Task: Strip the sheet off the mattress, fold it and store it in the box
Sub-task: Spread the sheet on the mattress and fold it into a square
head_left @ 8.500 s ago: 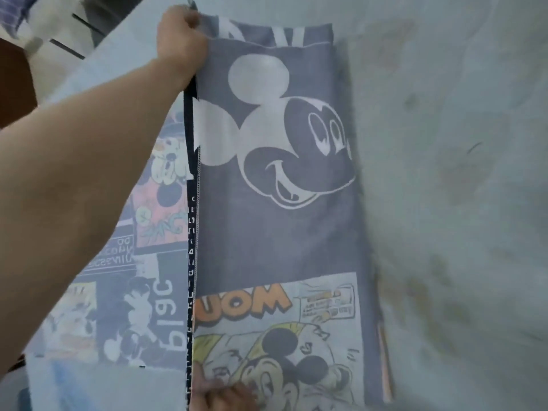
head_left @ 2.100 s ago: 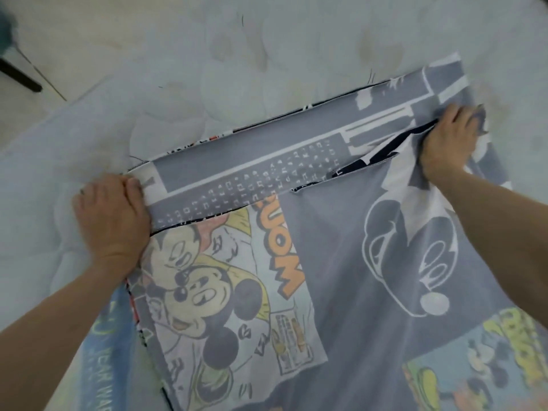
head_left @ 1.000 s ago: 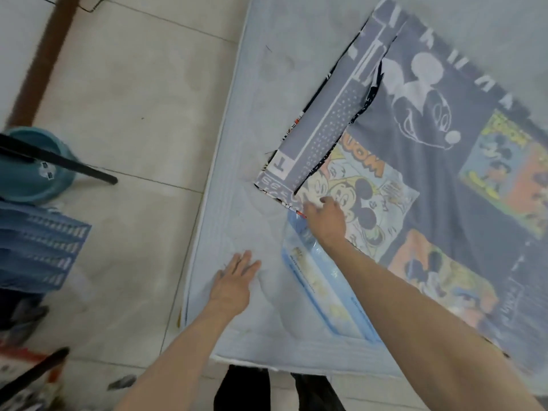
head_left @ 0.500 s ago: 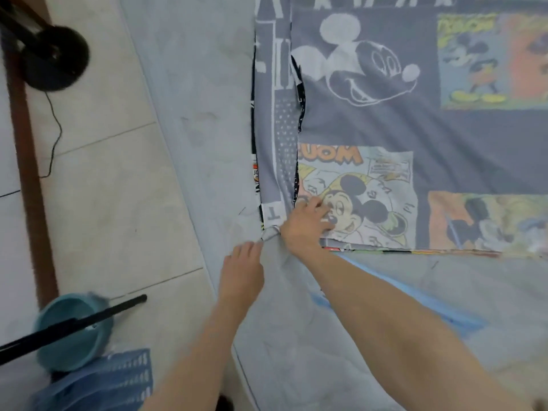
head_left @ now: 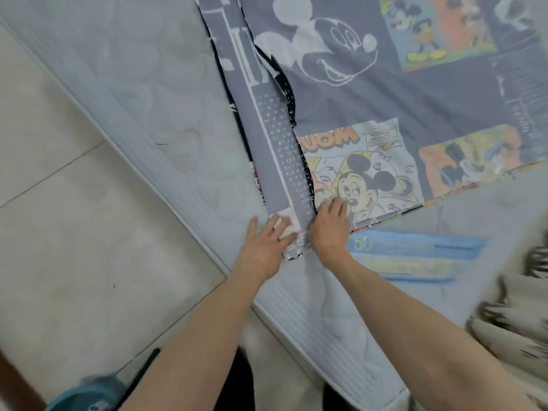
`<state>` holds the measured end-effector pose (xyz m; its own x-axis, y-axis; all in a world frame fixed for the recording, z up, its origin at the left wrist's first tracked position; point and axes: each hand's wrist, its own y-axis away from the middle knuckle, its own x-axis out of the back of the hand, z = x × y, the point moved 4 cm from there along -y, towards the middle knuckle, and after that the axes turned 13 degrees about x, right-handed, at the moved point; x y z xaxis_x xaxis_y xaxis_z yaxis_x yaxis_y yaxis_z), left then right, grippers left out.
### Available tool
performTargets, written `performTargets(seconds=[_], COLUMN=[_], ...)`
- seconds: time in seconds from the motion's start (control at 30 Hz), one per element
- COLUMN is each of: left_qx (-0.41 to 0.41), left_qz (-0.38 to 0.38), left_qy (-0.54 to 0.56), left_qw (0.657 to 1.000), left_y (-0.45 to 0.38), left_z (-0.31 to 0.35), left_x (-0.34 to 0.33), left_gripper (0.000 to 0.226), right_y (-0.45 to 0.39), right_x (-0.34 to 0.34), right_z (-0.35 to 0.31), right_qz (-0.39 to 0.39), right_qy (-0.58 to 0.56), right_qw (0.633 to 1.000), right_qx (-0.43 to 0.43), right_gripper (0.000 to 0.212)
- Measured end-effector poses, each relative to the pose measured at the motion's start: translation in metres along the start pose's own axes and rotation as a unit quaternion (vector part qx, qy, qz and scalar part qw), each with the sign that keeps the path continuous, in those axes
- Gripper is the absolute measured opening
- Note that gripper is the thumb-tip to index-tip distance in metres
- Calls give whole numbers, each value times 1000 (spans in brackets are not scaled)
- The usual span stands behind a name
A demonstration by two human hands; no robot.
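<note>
left hand (head_left: 264, 246) moved onto sheet (head_left: 355, 93) corner, beside right hand (head_left: 329, 229).

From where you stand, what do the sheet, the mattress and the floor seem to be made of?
Sheet: thin woven fabric, likely cotton, matte; it creases and folds flat, with a printed cartoon pattern. Mattress: padded textile cover, pale and matte; stitched quilting swirls and a ribbed side band show. Floor: probably ceramic tile, smooth with a slight sheen; straight grout lines cross it.

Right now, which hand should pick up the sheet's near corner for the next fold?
Probably left. The left hand lies flat on the sheet corner; the right hand presses the printed panel beside it.
</note>
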<state>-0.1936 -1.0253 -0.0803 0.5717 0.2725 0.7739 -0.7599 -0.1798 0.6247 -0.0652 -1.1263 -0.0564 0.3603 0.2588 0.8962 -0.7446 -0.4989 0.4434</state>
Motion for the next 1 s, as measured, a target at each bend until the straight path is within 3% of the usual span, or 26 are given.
performTargets(seconds=[0.17, 0.27, 0.4, 0.5, 0.57, 0.6, 0.63, 0.7, 0.77, 0.87, 0.93, 1.0], left_qx=[-28, -35, -38, -40, -1, 60, 141, 259, 280, 261, 279, 290], left_qz=[-19, -35, -91, -144, -137, -156, -177, -181, -212, -237, -207, -187], left_qy=[-37, -70, -116, -102, -15, 77, 206, 455, 596, 728, 779, 810], left_qw=[999, 996, 988, 984, 990, 983, 952, 833, 722, 589, 523, 475], left_y=[9, 6, 3, -8, -24, -33, -40, -55, -79, -120, -144, -165], left_z=[-7, -6, -9, 1, 3, 1, -3, -11, -8, 5, 1, -7], left_x=[23, 31, 33, 44, 59, 70, 83, 105, 128, 155, 168, 182], left_gripper=[70, 70, 80, 82, 69, 62, 54, 34, 39, 51, 45, 46], right_y=[-1, 0, -3, 0, 16, 29, 39, 51, 62, 65, 63, 57], right_x=[9, 0, -4, 14, 17, 20, 20, 14, 8, 5, 4, 2], right_z=[18, 19, 12, 19, 20, 13, 5, -6, -9, -7, -14, -15], right_qz=[36, 17, 14, 108, 191, 223, 237, 242, 232, 224, 221, 236], right_qy=[-74, -78, -106, -147, -152, -151, -163, -200, -233, -298, -363, -438], right_qw=[995, 996, 992, 977, 963, 956, 951, 939, 921, 883, 848, 783], right_qx=[-49, -45, -65, -109, -117, -113, -114, -140, -208, -286, -316, -373], right_gripper=[36, 41, 30, 20, 21, 23, 24, 24, 23, 28, 27, 24])
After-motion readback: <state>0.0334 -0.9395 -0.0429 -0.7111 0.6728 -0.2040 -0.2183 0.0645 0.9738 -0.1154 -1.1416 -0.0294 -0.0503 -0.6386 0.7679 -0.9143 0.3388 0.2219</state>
